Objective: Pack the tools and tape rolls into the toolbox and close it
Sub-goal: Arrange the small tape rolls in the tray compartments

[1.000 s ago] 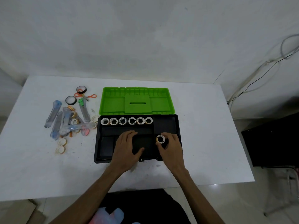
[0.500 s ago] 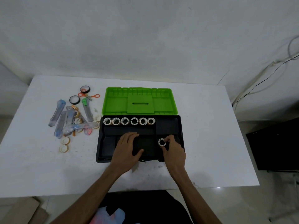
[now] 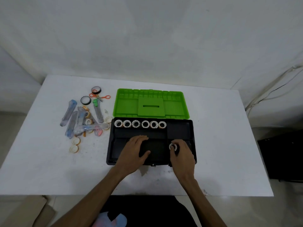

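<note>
Since a second ago little has shifted: the right hand has drawn its white tape roll a touch deeper into the tray, while the left hand has stayed flat where it was. Out at nine o'clock on the white tabletop lies the loose pile: several clear-handled tools fanned across one another, a green-topped cutter leaning among them, two small pale tape rolls at the pile's six o'clock, two black tape rolls at its twelve, and orange-handled scissors just beside those. Next comes the toolbox, its green lid thrown back flat at twelve o'clock and its black tray facing up. Six white tape rolls stand on edge in a row along the tray's far left compartment, touching or nearly so. The left hand rests palm down on the tray's middle, fingers straight and spread, its grip wide and holding nothing. At three o'clock of it, the right hand's grip is closed around the single white tape roll, fingers curled over it, in the tray's near right section; whether the roll touches the floor of that section I cannot tell.
</note>
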